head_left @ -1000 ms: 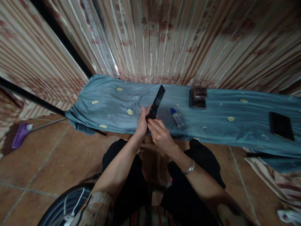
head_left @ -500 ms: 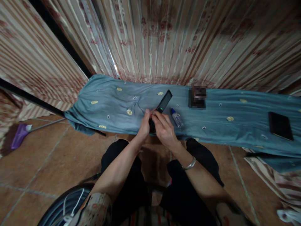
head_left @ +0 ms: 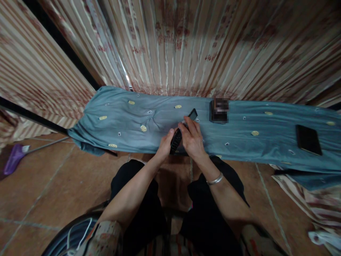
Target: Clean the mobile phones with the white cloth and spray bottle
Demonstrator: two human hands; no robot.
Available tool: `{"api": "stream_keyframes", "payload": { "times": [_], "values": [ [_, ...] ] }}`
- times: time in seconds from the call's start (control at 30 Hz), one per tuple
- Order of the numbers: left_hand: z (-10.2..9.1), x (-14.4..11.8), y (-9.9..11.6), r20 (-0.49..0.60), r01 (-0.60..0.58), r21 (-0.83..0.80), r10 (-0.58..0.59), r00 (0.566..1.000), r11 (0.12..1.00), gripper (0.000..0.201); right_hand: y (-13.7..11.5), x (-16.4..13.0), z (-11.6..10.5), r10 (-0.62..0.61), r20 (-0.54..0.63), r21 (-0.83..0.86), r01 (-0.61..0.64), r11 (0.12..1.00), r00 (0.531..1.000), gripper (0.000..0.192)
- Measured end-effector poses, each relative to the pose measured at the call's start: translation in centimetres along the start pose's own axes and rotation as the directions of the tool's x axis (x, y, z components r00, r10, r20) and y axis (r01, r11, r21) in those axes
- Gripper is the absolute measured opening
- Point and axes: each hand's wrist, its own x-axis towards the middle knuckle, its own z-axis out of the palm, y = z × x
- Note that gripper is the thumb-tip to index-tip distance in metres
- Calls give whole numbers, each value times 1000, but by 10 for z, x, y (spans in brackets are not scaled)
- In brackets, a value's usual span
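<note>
A black flip phone (head_left: pixel 176 140), unfolded, is tilted over the front part of the cloth-covered bench. Its keypad half lies in my left hand (head_left: pixel 165 145), with the thumb along its side. My right hand (head_left: pixel 194 140) is across the phone's hinge and lower screen, its fingers bent and pressed together. Whether something small is pinched in those fingers is hidden. Only the top of the phone's screen (head_left: pixel 193 113) shows past the knuckles. The small clear bottle is mostly covered by my right hand.
Patterned blue cloth (head_left: pixel 128 122) covers the long bench. A dark box (head_left: pixel 214 115), partly blurred out, stands to the right, and a black flat case (head_left: pixel 308 139) lies farther right. Striped curtains (head_left: pixel 170 46) hang behind. A purple broom (head_left: pixel 14 158) rests on the tiled floor.
My right hand has moved up and right, from the keypad area onto the screen half. The keypad now shows, and the blue-capped bottle has gone behind the hand. The view has shifted slightly.
</note>
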Motion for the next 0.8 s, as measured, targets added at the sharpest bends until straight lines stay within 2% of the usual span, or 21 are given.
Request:
{"api": "stream_keyframes", "payload": {
  "times": [0.1,0.17,0.3,0.4,0.47,0.6,0.7,0.8],
  "values": [
    [0,-1,0,32,6,193,-12,999,981,31,15,3,-2,28,-40,-7,-28,1000,999,31],
    [-1,-1,0,26,7,253,-14,1000,967,28,26,6,-4,56,-89,-15,-57,998,994,32],
    [0,-2,-1,32,20,271,-30,999,962,24,45,12,-11,143,-179,15,-143,990,973,30],
    [2,-4,0,13,92,216,-98,995,972,24,56,15,-16,246,-201,161,-216,963,948,29],
    [2,-6,2,19,155,154,-160,987,976,27,63,16,-17,346,-207,308,-275,911,915,30],
    [3,-11,8,88,241,35,-243,966,970,44,71,17,-17,543,-150,560,-381,735,826,28],
    [4,-13,12,116,278,-22,-273,955,960,53,69,18,-14,622,-83,659,-425,620,779,29],
    [5,-15,14,147,309,-59,-298,943,949,51,63,17,-8,683,-22,751,-439,493,730,31]
  ]
}}
